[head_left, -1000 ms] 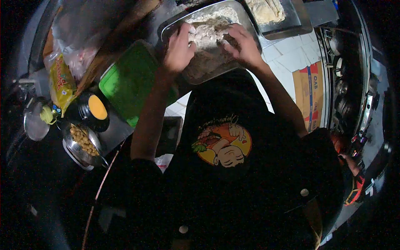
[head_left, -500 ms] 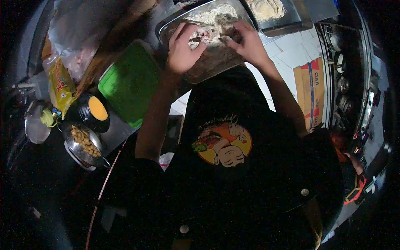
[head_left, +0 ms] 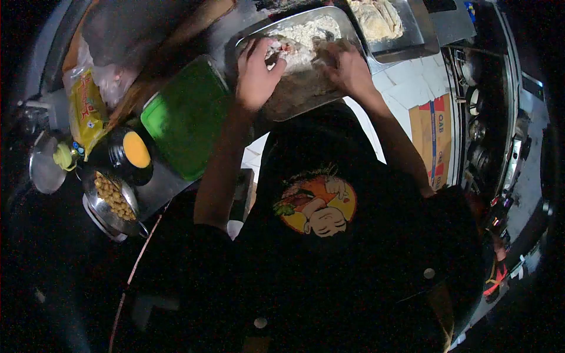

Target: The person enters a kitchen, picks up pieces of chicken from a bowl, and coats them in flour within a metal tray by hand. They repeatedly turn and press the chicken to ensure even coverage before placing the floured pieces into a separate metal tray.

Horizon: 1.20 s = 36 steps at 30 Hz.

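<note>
A metal tray (head_left: 294, 106) holding white flour (head_left: 318, 27) lies at the top of the head view. Over it my left hand (head_left: 257, 76) curls its fingers round one side of a flour-coated piece of what looks like raw meat (head_left: 285, 48), pinkish where the coating is thin. My right hand (head_left: 350, 70) has its fingers bent inward at the other side of the same floury mass. Its fingertips are partly hidden by flour and shadow.
To the right stands a second metal tray (head_left: 415, 47) with pale coated pieces (head_left: 376, 20). On the left are a green lid (head_left: 185, 117), a dark pot with orange content (head_left: 136, 149), a pan of small round brown pieces (head_left: 115, 197) and a yellow packet (head_left: 87, 109). A cardboard box (head_left: 432, 135) sits lower right.
Both hands have shifted slightly down within the view and stay over the flour. The right hand's fingers are more closed in, and the camera view has tilted a little.
</note>
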Motion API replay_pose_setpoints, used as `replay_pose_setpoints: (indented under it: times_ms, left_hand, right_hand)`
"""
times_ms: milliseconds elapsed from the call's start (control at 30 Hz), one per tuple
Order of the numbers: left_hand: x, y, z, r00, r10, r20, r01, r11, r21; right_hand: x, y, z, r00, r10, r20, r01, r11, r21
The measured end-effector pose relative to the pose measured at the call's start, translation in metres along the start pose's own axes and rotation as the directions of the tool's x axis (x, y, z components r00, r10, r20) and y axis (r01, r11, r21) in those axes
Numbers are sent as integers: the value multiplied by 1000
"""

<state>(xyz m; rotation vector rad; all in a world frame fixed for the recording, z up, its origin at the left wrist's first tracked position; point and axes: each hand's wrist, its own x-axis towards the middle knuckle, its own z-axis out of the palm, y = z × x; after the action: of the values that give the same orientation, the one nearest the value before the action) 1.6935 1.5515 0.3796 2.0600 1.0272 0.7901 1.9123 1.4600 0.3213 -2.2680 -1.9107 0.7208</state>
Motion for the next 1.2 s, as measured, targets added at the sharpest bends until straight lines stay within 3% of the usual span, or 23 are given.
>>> replay_pose_setpoints:
  times_ms: [33, 67, 100, 167, 200, 233, 300, 333, 400, 433, 500, 567, 667, 700, 733, 767, 833, 900, 967, 1000, 1100, 1167, 1200]
  left_hand:
    - [-2, -2, 2, 1000, 0, -4, 0, 1000, -1]
    - [-5, -5, 3, 998, -39, -43, 42, 997, 63]
    - [-6, -6, 5, 994, -74, -85, 84, 989, 124]
    - [-3, -3, 2, 991, -115, -63, 119, 990, 76]
    - [-2, -1, 1, 987, -159, -36, 160, 987, 32]
    - [-1, 0, -1, 986, -161, -39, 162, 986, 31]
    - [0, 3, -1, 982, -188, -8, 189, 981, 48]
    - [1, 1, -1, 982, -186, -18, 186, 982, 43]
    - [0, -1, 3, 976, -216, 28, 218, 974, -65]
    - [-1, 1, 5, 976, -219, 16, 220, 973, -72]
    - [-6, 4, 7, 947, -312, 76, 318, 945, -81]
    - [-6, 3, 6, 960, -269, 83, 273, 961, -42]
    - [-8, -3, 15, 973, -216, 86, 224, 970, -91]
    - [-8, -6, 20, 989, -145, -25, 145, 989, -24]
    - [-9, -9, 23, 989, -66, -130, 73, 996, 52]
    - [-11, -13, 25, 989, -69, -129, 76, 996, 51]
    - [-12, -18, 25, 989, -140, -43, 140, 990, 13]
    - [-14, -19, 25, 991, -118, -62, 121, 992, 47]
    - [-11, -16, 23, 994, -84, -74, 90, 993, 80]
    - [-10, -16, 22, 996, -66, -63, 70, 996, 64]
    - [-8, -16, 17, 998, -56, -34, 56, 998, 9]
    - [-9, -14, 15, 998, -62, -5, 62, 998, -29]
    - [-9, -14, 16, 997, -74, 2, 74, 997, -12]
  right_hand:
    - [-4, -2, -4, 997, 71, 15, -71, 997, -32]
    - [-21, -35, -23, 996, 17, -88, -32, 985, -171]
    - [-26, -53, -19, 996, 17, -91, -32, 984, -173]
    - [-27, -76, -5, 992, 4, -126, -28, 983, -183]
    - [-26, -81, -4, 979, -82, -184, 58, 990, -128]
    - [-24, -84, -5, 979, -85, -183, 61, 990, -130]
    - [-23, -87, -10, 987, -159, -1, 159, 987, 8]
    - [-22, -84, -11, 986, -165, -4, 165, 986, -1]
    - [-22, -62, -17, 923, -349, -159, 379, 896, 231]
    - [-19, -46, -26, 921, -359, -154, 386, 895, 222]
    - [-12, -22, -50, 943, -332, -4, 307, 867, 393]
    - [-4, -34, -72, 986, -163, 35, 83, 664, 743]
    - [4, -59, -77, 982, -158, -100, 185, 755, 630]
    - [5, -66, -77, 968, -174, -183, 248, 780, 574]
    - [5, -64, -69, 982, -139, -124, 186, 801, 569]
    - [5, -57, -63, 983, -139, -122, 184, 801, 569]
    - [8, -54, -65, 987, -85, -138, 156, 733, 662]
    - [2, -58, -63, 975, -113, -190, 217, 648, 730]
    - [0, -62, -61, 996, -53, -74, 89, 745, 661]
    - [1, -58, -57, 941, -234, -245, 315, 868, 383]
    - [-3, -51, -55, 912, -142, -385, 260, 926, 275]
    - [-6, -55, -54, 909, -205, -363, 324, 895, 306]
    - [-7, -55, -48, 891, -297, -342, 384, 897, 220]
